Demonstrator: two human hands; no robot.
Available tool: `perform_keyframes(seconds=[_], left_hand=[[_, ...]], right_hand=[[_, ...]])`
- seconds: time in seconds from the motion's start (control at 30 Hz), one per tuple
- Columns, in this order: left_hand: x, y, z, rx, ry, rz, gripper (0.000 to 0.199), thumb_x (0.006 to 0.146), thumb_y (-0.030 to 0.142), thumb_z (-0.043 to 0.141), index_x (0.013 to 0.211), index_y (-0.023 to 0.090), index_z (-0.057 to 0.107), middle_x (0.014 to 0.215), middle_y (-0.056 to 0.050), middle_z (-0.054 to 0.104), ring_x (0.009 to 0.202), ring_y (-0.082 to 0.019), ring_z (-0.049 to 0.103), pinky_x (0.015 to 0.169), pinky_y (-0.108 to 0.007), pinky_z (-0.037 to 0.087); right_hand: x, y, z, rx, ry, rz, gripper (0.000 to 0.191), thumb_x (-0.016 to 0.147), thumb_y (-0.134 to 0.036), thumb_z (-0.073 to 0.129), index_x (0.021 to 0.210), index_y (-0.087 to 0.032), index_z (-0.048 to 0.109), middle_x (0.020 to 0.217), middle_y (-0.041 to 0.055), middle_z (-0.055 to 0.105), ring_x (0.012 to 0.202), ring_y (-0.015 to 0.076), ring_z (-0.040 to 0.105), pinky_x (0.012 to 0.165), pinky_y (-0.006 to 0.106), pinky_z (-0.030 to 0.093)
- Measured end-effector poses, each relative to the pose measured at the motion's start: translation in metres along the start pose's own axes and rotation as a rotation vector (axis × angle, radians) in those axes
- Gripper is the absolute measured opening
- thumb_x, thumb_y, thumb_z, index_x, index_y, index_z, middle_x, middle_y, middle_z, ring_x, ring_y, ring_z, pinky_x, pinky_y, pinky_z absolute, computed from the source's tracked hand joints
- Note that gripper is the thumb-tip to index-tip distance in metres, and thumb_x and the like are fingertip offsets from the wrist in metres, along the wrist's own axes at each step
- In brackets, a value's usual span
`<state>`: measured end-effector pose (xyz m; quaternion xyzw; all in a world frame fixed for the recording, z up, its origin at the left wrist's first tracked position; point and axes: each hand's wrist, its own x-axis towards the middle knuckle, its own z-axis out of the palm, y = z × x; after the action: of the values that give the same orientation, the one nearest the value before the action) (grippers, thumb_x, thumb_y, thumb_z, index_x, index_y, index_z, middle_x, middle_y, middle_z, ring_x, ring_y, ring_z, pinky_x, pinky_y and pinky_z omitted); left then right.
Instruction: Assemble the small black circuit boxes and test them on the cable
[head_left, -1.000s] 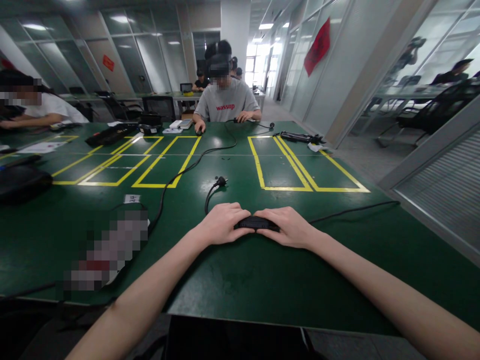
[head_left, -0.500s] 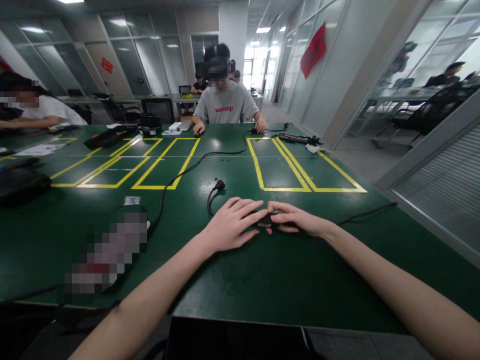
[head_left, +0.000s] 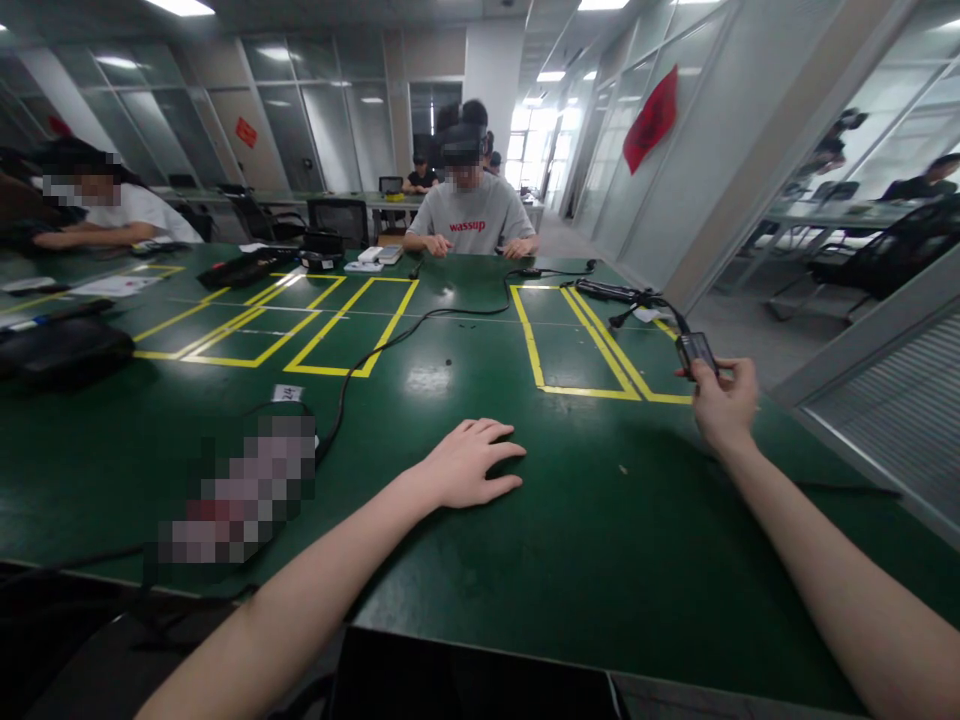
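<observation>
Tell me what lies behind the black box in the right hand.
Behind the black box, the green table and a yellow tape strip show; the strip disappears at the box's edge. What the box and right hand directly cover cannot be seen.

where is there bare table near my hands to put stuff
Widest: green table between your left hand and right forearm, bar a pale speck. Another: beyond that hand, short of the yellow tape, with a dark spot. Crowded: left, by the pixelated item and black cable; right, around the power adapter you hold.
</observation>
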<state>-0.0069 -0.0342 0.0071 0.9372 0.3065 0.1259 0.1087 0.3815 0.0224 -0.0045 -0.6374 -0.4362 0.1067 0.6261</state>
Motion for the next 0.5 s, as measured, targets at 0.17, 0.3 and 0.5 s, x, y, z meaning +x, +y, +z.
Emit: perform_keyframes(seconds=[0.17, 0.3, 0.5], left_hand=[[0.000, 0.001, -0.001, 0.012, -0.002, -0.008, 0.040, 0.098, 0.044, 0.064, 0.132, 0.023, 0.068, 0.148, -0.013, 0.058, 0.138, -0.030, 0.053, 0.114, -0.047, 0.043], [0.000, 0.000, -0.001, 0.010, 0.003, -0.011, 0.040, 0.098, 0.044, 0.063, 0.132, 0.024, 0.067, 0.148, -0.013, 0.058, 0.137, -0.030, 0.053, 0.113, -0.047, 0.043], [-0.001, -0.002, 0.001, -0.005, 0.007, -0.012, 0.040, 0.098, 0.044, 0.062, 0.133, 0.024, 0.067, 0.149, -0.013, 0.057, 0.138, -0.030, 0.052, 0.114, -0.048, 0.042]], right_hand=[[-0.001, 0.013, -0.002, -0.378, -0.136, -0.034, 0.036, 0.074, -0.057, 0.071, 0.087, -0.025, 0.059, 0.083, 0.0086, 0.071, 0.075, 0.0288, 0.063, 0.068, 0.038, 0.045], [-0.001, 0.017, -0.005, -0.647, -0.270, -0.103, 0.032, 0.081, -0.053, 0.062, 0.097, -0.025, 0.063, 0.089, 0.0107, 0.073, 0.074, 0.0303, 0.064, 0.066, 0.037, 0.046], [0.000, 0.015, -0.008, -0.723, -0.334, -0.118, 0.034, 0.086, -0.053, 0.056, 0.103, -0.024, 0.063, 0.101, 0.0128, 0.073, 0.082, 0.0313, 0.067, 0.067, 0.036, 0.046]])
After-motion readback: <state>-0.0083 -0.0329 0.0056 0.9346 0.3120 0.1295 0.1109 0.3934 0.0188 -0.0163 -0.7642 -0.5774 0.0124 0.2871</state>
